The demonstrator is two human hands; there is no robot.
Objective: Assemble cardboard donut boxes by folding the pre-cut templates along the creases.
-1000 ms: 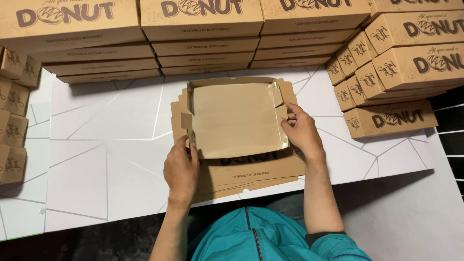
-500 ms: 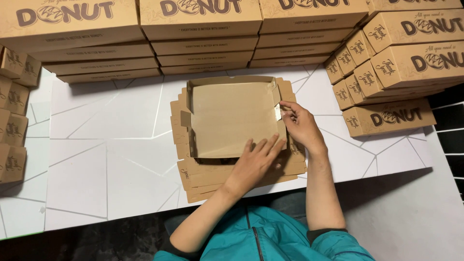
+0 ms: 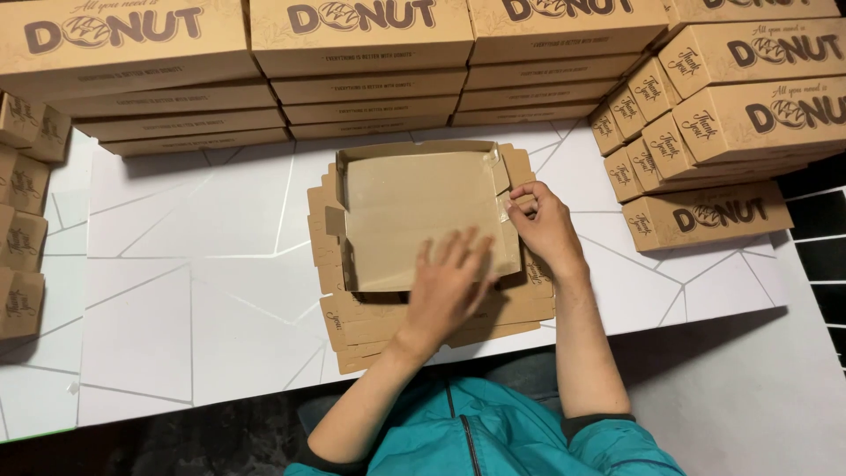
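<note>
The half-folded brown cardboard box blank [image 3: 414, 211] sits on top of a stack of flat brown cardboard blanks [image 3: 423, 322] near the front edge of the white desk with thin grey lines [image 3: 176, 291]. The left hand [image 3: 449, 286] lies flat, fingers spread, pressing the near part of the base panel — an open grip, holding nothing. The right hand [image 3: 546, 225] has its grip pinched shut on the right side flap at the box's edge.

To fold this well, the flat hand should keep the base pinned so the blank does not slide on the loose stack, while the pinching fingers bring the flap upright along its crease, not beside it.

Space is tight: finished brown printed cartons are stacked along the back [image 3: 361, 70], and a leaning pile on the right [image 3: 714, 132] stands near the right hand's elbow room. Smaller brown cartons [image 3: 22, 220] line the left edge, well apart.
</note>
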